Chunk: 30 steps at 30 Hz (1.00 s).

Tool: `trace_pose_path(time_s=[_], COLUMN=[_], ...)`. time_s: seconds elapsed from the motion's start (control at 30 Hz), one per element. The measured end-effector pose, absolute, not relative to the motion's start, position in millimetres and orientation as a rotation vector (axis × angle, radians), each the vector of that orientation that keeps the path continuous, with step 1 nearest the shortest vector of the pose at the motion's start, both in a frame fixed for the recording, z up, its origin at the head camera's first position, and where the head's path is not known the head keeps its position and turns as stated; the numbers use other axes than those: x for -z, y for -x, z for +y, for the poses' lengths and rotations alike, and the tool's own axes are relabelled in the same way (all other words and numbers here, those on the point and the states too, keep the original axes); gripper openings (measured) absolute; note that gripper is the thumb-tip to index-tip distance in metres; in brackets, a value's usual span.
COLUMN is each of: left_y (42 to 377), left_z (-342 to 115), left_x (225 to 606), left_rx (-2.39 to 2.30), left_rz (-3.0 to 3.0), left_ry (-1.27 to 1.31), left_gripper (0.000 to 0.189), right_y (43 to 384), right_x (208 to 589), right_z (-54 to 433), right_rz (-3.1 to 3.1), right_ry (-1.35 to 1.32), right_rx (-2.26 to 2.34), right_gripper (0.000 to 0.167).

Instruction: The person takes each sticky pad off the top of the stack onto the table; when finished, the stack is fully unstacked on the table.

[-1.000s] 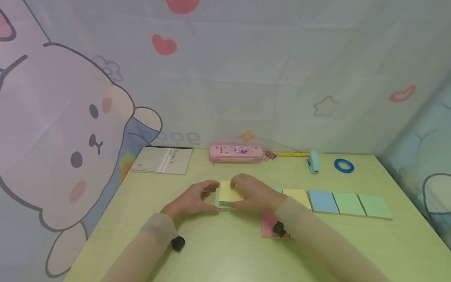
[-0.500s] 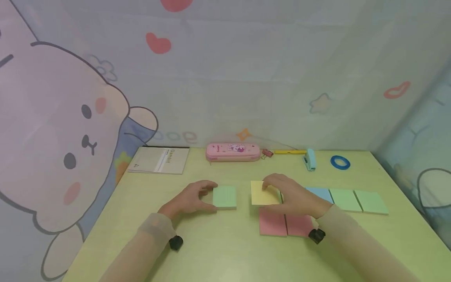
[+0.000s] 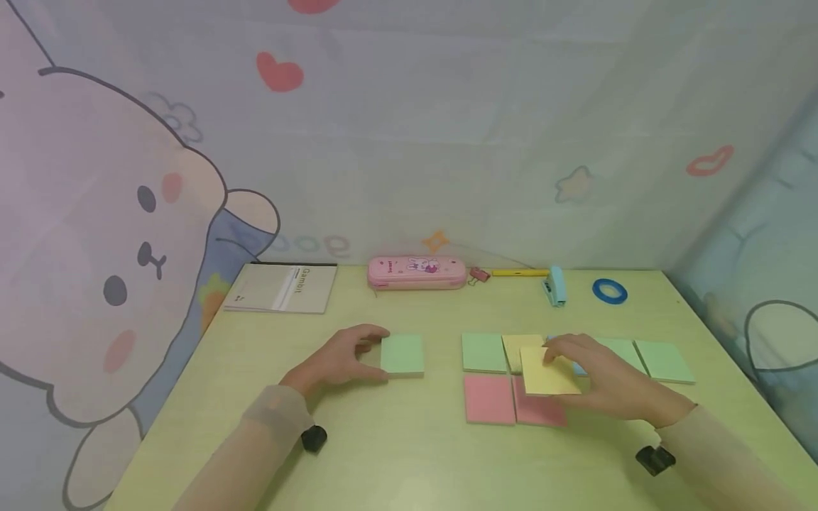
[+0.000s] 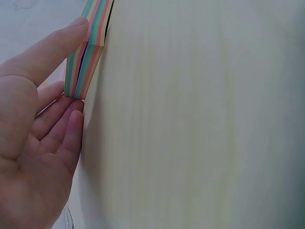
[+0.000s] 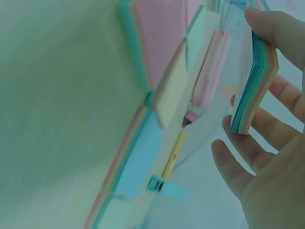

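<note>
My left hand (image 3: 335, 362) holds a pile of sticky note pads (image 3: 402, 353), green on top, at the middle of the table. In the left wrist view, the thumb and fingertips lie at the striped edges of two stacked pads (image 4: 90, 52). My right hand (image 3: 607, 380) pinches a yellow-topped sticky note pad (image 3: 543, 380) between thumb and fingers. That pad is raised over the table, and its layered edge (image 5: 259, 81) shows in the right wrist view. Beneath it lie two pink pads (image 3: 488, 399), the right one partly covered.
Behind these runs a row of pads: green (image 3: 482, 353), yellow (image 3: 513, 345), a mostly hidden blue one, and two more green (image 3: 664, 362). Along the back stand a notebook (image 3: 281, 287), pink pencil case (image 3: 417, 273), binder clip (image 3: 478, 275), yellow pen (image 3: 520, 272), stapler (image 3: 554, 287) and blue tape roll (image 3: 610, 291).
My right hand has carried the yellow pad off the left pile to the right, over the pink pads. This bared the green top under my left hand, which has stayed at the pile.
</note>
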<state>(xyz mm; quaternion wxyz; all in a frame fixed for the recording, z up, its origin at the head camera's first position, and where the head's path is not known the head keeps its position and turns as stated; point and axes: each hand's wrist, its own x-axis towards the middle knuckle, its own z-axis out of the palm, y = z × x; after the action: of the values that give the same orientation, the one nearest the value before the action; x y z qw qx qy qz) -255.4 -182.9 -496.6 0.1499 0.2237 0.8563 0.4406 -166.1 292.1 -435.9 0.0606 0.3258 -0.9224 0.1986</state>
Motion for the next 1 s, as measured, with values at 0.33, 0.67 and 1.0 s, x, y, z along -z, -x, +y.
trace_pose_path(time_s=[0.33,0.67,1.0], left_y=[255.7,256.8,257.2], left_z=[-181.1,-182.8,-182.2], left_x=[496.4,496.4,497.2], left_rx=[-1.259,-1.258,-1.247], left_rz=[2.454,2.456,2.458], left_ry=[-0.639,-0.615,-0.628], left_gripper=[0.081,0.081,0.080], right_y=[139.0,136.8,138.6], right_x=[461.3,485.6,491.1], right_z=[349.3,364.1,359.9], right_rz=[-2.793,-2.716,-2.812], right_ry=[-0.930,-0.982,-0.937], right_rx=[-0.530,-0.539,-0.470], right_gripper=[0.054,0.060,0.055])
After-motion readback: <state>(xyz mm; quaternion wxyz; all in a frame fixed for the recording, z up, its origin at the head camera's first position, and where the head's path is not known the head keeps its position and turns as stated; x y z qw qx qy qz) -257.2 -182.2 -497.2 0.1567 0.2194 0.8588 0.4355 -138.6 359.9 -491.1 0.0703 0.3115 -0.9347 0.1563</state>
